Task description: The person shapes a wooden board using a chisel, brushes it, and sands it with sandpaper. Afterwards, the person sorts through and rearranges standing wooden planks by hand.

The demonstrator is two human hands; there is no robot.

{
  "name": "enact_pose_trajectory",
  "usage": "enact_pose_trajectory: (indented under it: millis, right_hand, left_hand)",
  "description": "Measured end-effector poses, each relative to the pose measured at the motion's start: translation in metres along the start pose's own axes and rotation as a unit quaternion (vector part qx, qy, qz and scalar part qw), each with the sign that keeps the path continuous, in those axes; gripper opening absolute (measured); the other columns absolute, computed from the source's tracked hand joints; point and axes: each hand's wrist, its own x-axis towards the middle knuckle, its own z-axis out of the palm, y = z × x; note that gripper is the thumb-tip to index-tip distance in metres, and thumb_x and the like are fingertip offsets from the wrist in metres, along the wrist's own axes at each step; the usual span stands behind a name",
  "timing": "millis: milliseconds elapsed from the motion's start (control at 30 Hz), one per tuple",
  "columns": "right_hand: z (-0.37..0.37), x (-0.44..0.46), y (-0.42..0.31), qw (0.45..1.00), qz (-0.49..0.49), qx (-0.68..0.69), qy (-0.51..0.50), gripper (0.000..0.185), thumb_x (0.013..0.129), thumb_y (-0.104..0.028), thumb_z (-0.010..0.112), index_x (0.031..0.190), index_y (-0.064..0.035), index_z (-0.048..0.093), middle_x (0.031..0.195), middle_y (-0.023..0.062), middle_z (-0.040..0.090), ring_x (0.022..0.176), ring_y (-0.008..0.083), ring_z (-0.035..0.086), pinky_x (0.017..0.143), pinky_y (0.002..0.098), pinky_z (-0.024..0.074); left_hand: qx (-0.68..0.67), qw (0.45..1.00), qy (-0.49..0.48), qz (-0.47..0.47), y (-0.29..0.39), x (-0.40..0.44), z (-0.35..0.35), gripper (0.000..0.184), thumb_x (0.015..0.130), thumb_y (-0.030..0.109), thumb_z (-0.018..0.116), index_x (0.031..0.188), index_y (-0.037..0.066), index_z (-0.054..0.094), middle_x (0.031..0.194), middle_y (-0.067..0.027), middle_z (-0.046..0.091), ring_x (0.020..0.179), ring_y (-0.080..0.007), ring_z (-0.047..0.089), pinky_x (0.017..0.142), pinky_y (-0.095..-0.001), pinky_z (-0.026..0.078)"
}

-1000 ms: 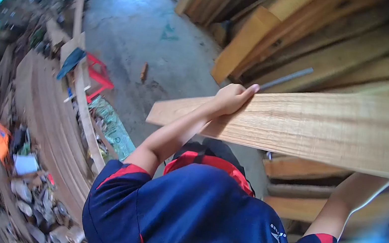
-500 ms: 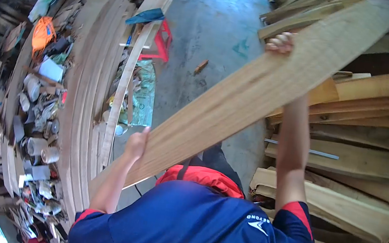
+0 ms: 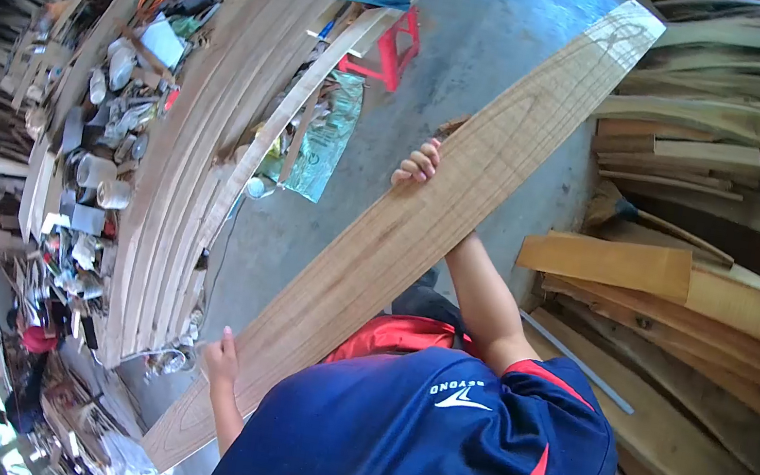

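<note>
A long, wide wooden board (image 3: pixel 401 231) slants across the view in front of my body, from lower left to upper right. Its far end is paler, and dark grain lines run along its face. Near the low end, my left hand (image 3: pixel 222 358) grips the left edge with the thumb showing; its other fingers are partly hidden. My right hand (image 3: pixel 418 164) reaches under the board from the right, and its fingertips curl over the left edge around mid-length. The palm is hidden beneath the wood.
Long planks (image 3: pixel 209 133) are stacked on the left beside a cluttered heap of containers and scraps. A red stool (image 3: pixel 392 55) stands on the concrete floor (image 3: pixel 486 57). More boards (image 3: pixel 612 262) and a broom (image 3: pixel 615 209) lie on the right. A metal strip (image 3: pixel 578 361) rests nearby.
My view has turned, so the surroundings sit differently. The board has swung to a steeper slant, with its far end fully in view. My right arm appears more bent and closer to my body.
</note>
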Motion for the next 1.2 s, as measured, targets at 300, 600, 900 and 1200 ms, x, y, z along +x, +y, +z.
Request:
enact_pose_trajectory:
  millis: [300,600,900,1200]
  right_hand:
    - [-0.027,-0.029,0.016,0.998,0.031,0.040,0.023,0.050,0.100,-0.034,0.019,0.069,-0.0110,0.051,0.063,0.0028,0.050,0.065,0.0180,0.047,0.074,0.0332,0.0382]
    - [-0.040,-0.040,0.009,0.996,0.066,0.067,0.013,0.052,0.101,-0.035,0.017,0.072,-0.0105,0.052,0.065,0.0038,0.052,0.067,0.0193,0.049,0.079,0.0351,0.0398]
    - [-0.073,-0.077,-0.019,0.994,0.032,0.041,0.098,0.047,0.100,-0.040,0.023,0.082,-0.0097,0.053,0.074,0.0046,0.057,0.072,0.0211,0.051,0.079,0.0394,0.0404]
    - [-0.024,-0.071,-0.013,0.579,-0.159,-0.198,0.775,0.047,0.096,-0.042,0.031,0.101,-0.0041,0.059,0.099,0.0136,0.061,0.090,0.0241,0.058,0.084,0.0396,0.0443]
  left_hand:
    - [-0.063,0.994,0.033,-0.077,-0.020,-0.068,0.035,0.065,0.093,0.044,0.045,0.054,-0.008,0.046,0.046,-0.0180,0.032,0.042,-0.0183,0.032,0.044,-0.0431,0.025]
    - [-0.063,0.991,0.019,-0.116,-0.004,-0.099,0.059,0.064,0.094,0.042,0.046,0.052,-0.006,0.040,0.046,-0.0151,0.027,0.043,-0.0180,0.028,0.044,-0.0425,0.023]
    - [-0.015,0.973,-0.152,-0.173,-0.008,-0.092,0.069,0.064,0.093,0.049,0.042,0.070,-0.009,0.057,0.064,-0.0267,0.050,0.058,-0.0235,0.053,0.059,-0.0428,0.039]
    - [-0.250,0.704,-0.610,-0.264,0.018,-0.051,0.054,0.082,0.085,0.073,0.030,0.139,0.012,0.040,0.133,-0.0086,0.047,0.121,-0.0193,0.045,0.103,-0.0339,0.031]
